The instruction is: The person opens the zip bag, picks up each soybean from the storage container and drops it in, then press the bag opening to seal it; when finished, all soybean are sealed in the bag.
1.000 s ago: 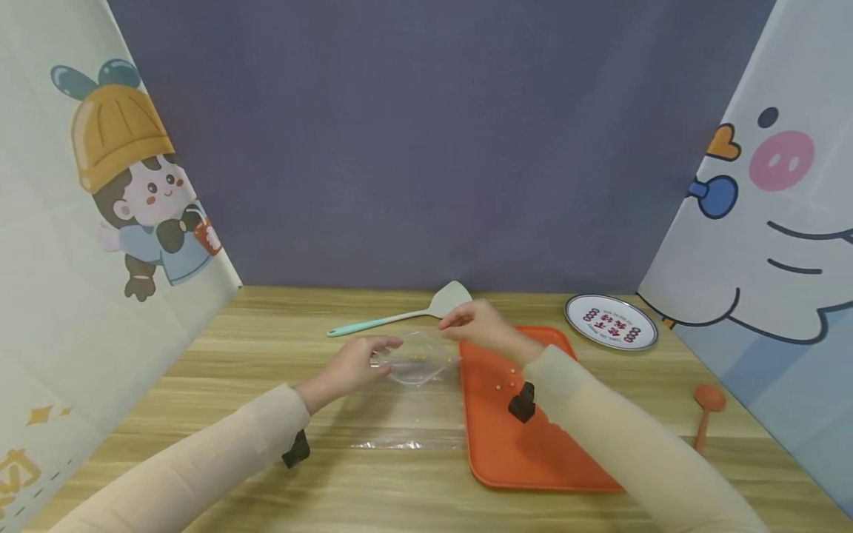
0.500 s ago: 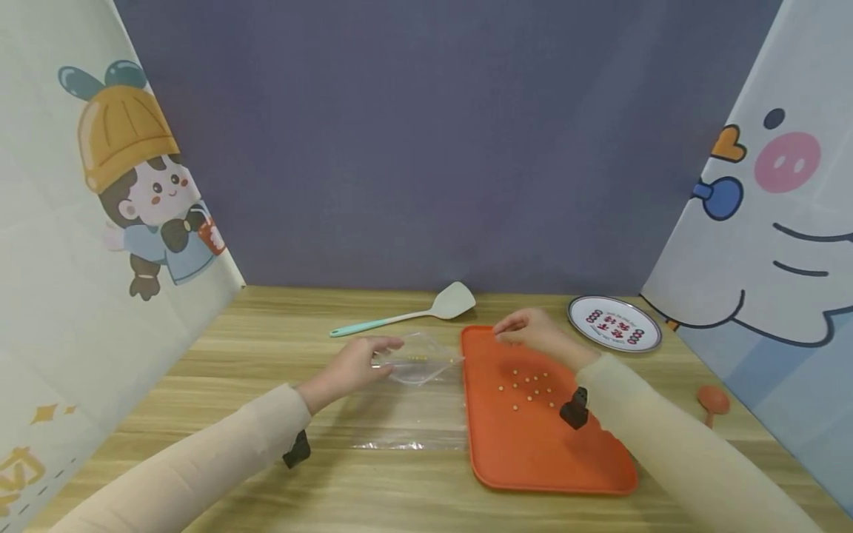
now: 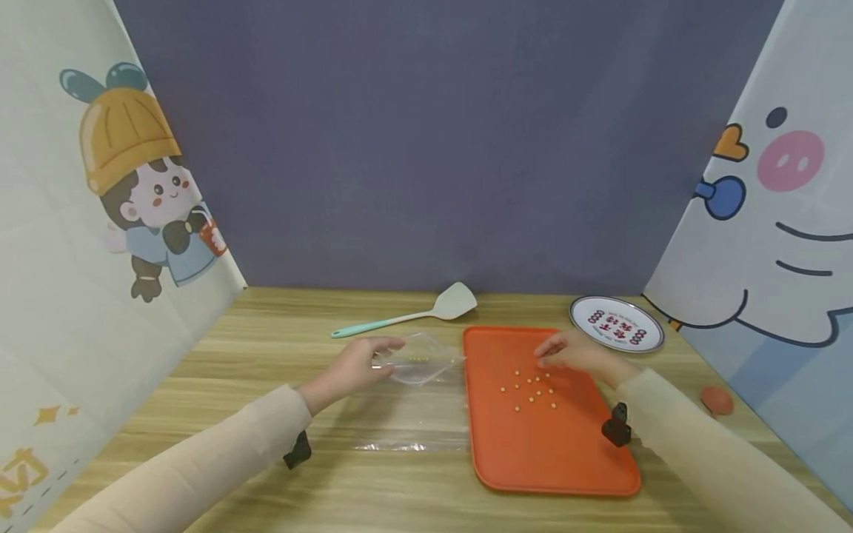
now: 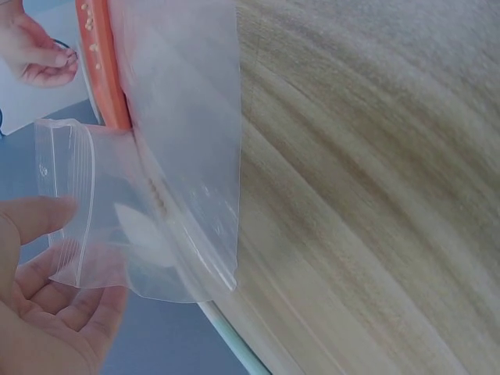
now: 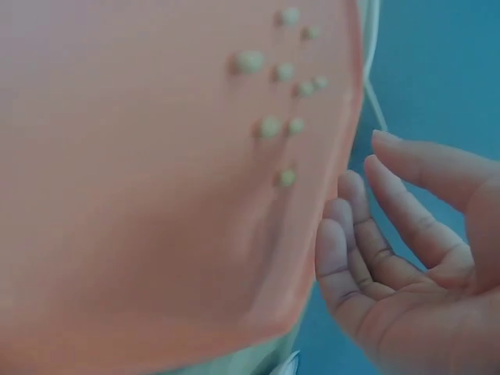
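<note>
My left hand (image 3: 352, 368) holds a clear zip-lock bag (image 4: 191, 101) by its mouth, thumb on one side and fingers on the other. The mouth is raised, while the rest of the bag lies along the table. A few yellowish soybeans (image 3: 417, 359) show inside it. Over the far right part of an orange tray (image 3: 553, 459) hovers my right hand (image 3: 578, 354), fingers loosely bent and nothing between them. Several loose soybeans (image 5: 269, 126) lie scattered on the tray near those fingertips, with a gap between thumb and forefinger.
Behind the bag lies a spatula (image 3: 455, 301) with a mint handle. A white plate (image 3: 617, 323) with red lettering is at the back right, and an orange spoon (image 3: 717, 400) lies right of the tray. A dark backdrop (image 3: 440, 148) closes off the table's far side.
My right hand has moved from above the bag's mouth rightward to over the tray, uncovering more soybeans there. The left hand has stayed in place on the bag.
</note>
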### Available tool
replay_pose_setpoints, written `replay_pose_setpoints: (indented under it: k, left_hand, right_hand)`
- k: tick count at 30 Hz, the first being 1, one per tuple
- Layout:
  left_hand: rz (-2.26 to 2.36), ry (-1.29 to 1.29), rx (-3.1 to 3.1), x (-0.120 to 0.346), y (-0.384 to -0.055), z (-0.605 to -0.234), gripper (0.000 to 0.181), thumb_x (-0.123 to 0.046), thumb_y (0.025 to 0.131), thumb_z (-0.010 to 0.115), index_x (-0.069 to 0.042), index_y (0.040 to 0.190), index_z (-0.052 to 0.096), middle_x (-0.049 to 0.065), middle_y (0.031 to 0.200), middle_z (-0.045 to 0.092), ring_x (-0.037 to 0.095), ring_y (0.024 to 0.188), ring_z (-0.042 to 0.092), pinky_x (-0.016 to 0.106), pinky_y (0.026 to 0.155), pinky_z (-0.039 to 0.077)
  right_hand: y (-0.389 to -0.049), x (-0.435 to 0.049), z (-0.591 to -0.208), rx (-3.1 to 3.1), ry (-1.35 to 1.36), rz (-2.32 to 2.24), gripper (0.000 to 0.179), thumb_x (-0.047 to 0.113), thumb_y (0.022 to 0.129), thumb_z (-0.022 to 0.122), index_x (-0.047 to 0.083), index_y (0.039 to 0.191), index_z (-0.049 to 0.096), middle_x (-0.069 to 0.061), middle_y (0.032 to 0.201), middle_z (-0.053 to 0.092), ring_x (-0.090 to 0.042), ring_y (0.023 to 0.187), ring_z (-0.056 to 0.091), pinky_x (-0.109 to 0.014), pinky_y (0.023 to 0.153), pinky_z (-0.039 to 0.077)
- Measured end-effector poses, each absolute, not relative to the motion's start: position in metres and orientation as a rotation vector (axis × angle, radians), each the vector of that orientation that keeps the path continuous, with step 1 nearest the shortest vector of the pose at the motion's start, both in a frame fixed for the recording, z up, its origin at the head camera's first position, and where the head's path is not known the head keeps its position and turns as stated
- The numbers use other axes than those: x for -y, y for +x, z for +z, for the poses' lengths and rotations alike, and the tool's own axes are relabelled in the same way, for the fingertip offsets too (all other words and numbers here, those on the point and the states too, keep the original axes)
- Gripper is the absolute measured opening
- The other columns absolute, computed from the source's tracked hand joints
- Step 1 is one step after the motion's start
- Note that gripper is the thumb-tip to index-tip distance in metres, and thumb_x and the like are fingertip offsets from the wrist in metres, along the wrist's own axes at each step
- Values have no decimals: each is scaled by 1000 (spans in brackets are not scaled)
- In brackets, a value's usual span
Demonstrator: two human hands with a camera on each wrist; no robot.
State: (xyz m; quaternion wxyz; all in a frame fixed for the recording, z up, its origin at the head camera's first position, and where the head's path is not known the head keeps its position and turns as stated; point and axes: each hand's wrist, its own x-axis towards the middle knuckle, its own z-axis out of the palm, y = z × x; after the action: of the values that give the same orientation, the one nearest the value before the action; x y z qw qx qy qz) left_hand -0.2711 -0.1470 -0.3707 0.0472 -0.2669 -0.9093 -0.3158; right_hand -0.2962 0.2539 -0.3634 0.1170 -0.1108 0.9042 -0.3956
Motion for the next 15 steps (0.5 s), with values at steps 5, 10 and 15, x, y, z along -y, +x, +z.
replay_pose_setpoints:
  k: [5, 10, 15]
  left_hand:
    - [-984, -797, 2788, 146, -270, -371, 43, -5, 85, 69, -3, 127, 61, 15, 122, 66, 33, 110, 62, 47, 96, 52]
    - [-983, -808, 2780, 146, -270, -372, 43, -4, 84, 69, -3, 127, 61, 15, 122, 66, 34, 111, 62, 48, 96, 52]
    - [-979, -819, 2776, 147, -269, -371, 43, -4, 85, 69, -3, 127, 61, 16, 122, 66, 34, 110, 62, 47, 95, 52]
  right_hand:
    - [-294, -267, -374, -2604, -275, -1186, 29, 6, 83, 71, -10, 107, 63, -13, 98, 71, -11, 75, 57, -27, 65, 50]
    - [-291, -273, -381, -2575, -269, -1194, 30, 4, 79, 74, -11, 103, 64, -8, 92, 70, -9, 69, 54, -21, 58, 46]
    - [-291, -271, -385, -2624, -252, -1182, 28, 6, 77, 77, -8, 99, 67, -4, 87, 69, -9, 65, 52, -21, 56, 46]
